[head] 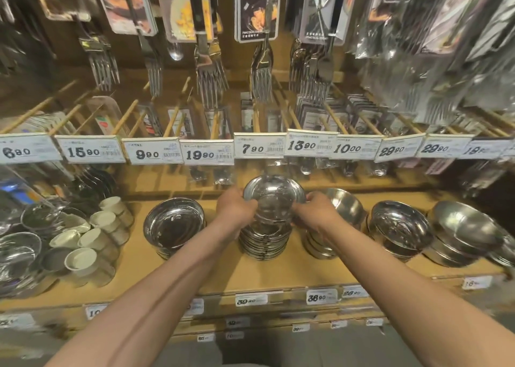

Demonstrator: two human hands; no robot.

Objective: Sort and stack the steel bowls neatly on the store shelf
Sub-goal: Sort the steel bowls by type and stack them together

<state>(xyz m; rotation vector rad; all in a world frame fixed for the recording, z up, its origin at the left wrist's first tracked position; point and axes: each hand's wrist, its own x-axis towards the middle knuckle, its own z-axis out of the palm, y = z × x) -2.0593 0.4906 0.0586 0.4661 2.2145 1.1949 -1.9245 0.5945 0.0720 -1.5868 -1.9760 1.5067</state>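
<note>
- Head view: both hands meet at the middle stack of steel bowls (264, 235) on the wooden shelf (223, 272). The left hand (235, 208) and the right hand (317, 209) each curl their fingers round opposite sides of the top bowl (274, 196), which is tilted with its open face toward the camera and sits on or just above the stack; motion blur hides whether it touches the one below.
- Other steel bowls stand in a row on the same shelf: a wide stack to the left (174, 226), a smaller stack (338, 216) just right of the right hand, then two more stacks (400, 230) and (468, 233) further right, their top bowls leaning askew.
- Handling, as a judgement: the bowls look thin, rigid and light, with a polished, slippery finish; nested ones may stick or slide. Opposite points on the rim, as held now, seem the surest hold, and the bowl should be lowered level so it seats without clattering or tipping the stack.
- Readable writing: the upper row of price tags (207, 153) shows 6.90, 15.90, 9.90, 19.90, 7.90, 13.90, 10.00, 29.90, 29.90; the shelf-edge tags (320, 297) show 39.90 and 36.90. Smaller print is too blurred to read.
- Elsewhere: packaged forks (210, 68) hang above, and pale cups (106, 221) lie at the left of the shelf.
</note>
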